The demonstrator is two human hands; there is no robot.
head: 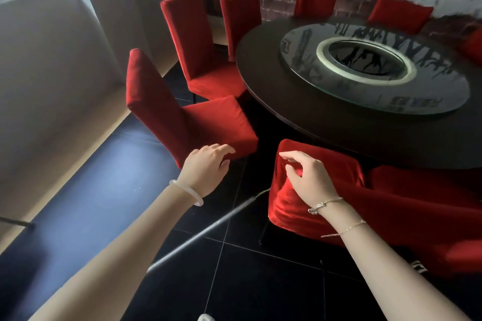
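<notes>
The right hand point(309, 177) pinched a fold of the red chair cover point(331, 161) at the top corner of the near chair's back, just beside the round tabletop point(352, 135). The left hand point(206, 167) was released, fingers loosely spread, fingertips at the neighbouring chair point(198, 122) seat corner

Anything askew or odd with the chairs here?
Yes: the cover on the nearest chair is slack and bunched, with folds sagging down its back, where the right hand pinches it. The next chair, by the left hand, wears its cover taut. Nothing spilled or broken shows.
</notes>
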